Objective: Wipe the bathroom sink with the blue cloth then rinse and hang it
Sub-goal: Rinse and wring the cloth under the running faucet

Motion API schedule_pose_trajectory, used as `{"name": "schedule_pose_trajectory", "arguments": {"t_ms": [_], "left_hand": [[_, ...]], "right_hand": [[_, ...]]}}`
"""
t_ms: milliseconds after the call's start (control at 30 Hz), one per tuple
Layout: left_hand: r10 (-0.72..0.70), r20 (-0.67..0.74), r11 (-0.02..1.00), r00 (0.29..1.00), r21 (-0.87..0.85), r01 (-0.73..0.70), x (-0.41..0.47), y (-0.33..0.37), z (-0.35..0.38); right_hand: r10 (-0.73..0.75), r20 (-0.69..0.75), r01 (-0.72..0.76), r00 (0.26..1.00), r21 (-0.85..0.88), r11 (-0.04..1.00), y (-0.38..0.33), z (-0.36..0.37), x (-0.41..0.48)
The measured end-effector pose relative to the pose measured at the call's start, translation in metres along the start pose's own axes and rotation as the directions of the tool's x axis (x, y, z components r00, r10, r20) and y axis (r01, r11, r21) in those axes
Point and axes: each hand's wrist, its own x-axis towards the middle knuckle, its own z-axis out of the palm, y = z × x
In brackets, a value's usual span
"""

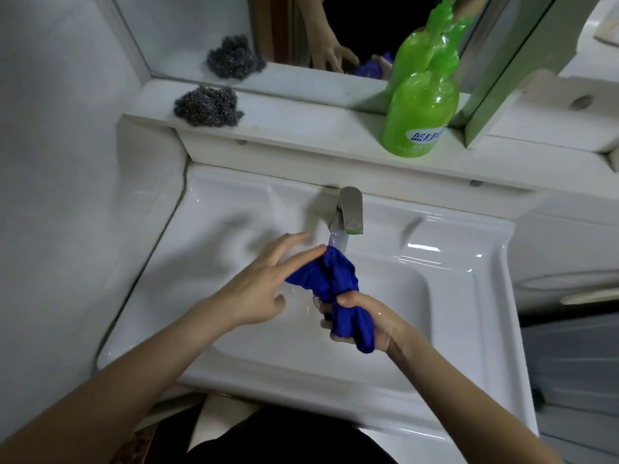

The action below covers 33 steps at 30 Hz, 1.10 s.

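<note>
The blue cloth is bunched up over the basin of the white sink, its top end under the water running from the steel faucet. My right hand is closed around the cloth's lower part. My left hand is to the left of the cloth with fingers spread; its fingertips touch the cloth's upper left edge without gripping it. Both hands look wet.
A white shelf behind the sink carries a steel-wool scrubber at the left and a green pump bottle at the right. A mirror rises above the shelf. A white wall stands close on the left; another white fixture lies to the right.
</note>
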Motion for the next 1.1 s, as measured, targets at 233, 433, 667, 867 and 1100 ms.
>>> {"name": "schedule_pose_trajectory", "arguments": {"t_ms": [233,433,667,867,1100], "left_hand": [[0.346,-0.047,0.931,0.937,0.14,-0.336,0.025,0.001,0.026],[0.301,0.088,0.876,0.95,0.369,-0.312,0.031,-0.02,0.046],[-0.007,0.305,0.908,0.952,0.401,-0.122,0.032,-0.006,0.042],[-0.291,0.464,0.955,0.836,0.193,0.226,0.033,0.002,0.05],[-0.314,0.727,0.579,0.61,-0.363,0.73,0.03,0.004,0.047]], "right_hand": [[0.274,0.504,-0.26,0.819,-0.1,0.96,-0.015,0.005,0.008],[0.373,-0.059,-0.362,0.926,-0.414,0.835,-0.02,0.008,0.0],[0.082,-0.296,-0.303,0.952,-0.859,0.412,-0.025,0.024,0.006],[-0.224,-0.139,-0.196,0.965,-0.947,-0.256,-0.029,0.022,0.012],[-0.48,0.378,-0.034,0.792,-0.757,-0.652,-0.015,-0.011,0.027]]}}
